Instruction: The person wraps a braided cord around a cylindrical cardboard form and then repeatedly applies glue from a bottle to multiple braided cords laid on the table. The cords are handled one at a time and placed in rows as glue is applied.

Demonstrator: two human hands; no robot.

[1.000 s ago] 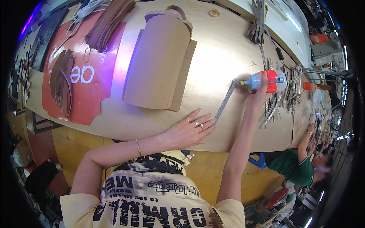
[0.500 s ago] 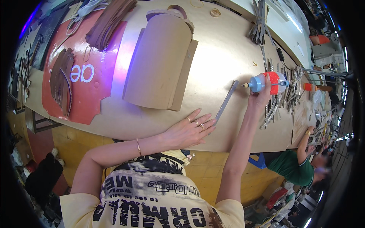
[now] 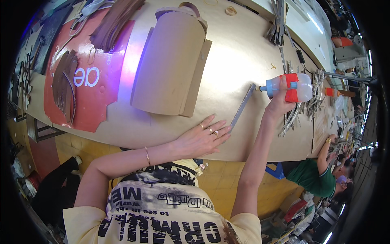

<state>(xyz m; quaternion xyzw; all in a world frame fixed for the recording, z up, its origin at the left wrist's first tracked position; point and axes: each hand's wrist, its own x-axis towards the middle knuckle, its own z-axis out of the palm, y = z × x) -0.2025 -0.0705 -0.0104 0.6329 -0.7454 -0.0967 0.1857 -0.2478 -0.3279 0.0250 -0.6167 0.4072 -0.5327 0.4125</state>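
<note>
left hand (image 3: 202, 139) flat, right hand (image 3: 279, 101) gripping, arm outstretched

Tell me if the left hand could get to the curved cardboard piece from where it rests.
Probably yes. The left hand lies flat on the table, pinning the end of a grey strip, and the curved cardboard piece lies just beyond its fingertips with bare tabletop between; it would have to let go of the strip.

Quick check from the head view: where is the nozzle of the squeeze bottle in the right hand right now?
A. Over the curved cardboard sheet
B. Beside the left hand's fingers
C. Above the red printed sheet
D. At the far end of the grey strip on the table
D: the right hand holds the squeeze bottle with its blue nozzle at the far end of the grey strip, while the left hand lies flat near the strip's other end.
</note>
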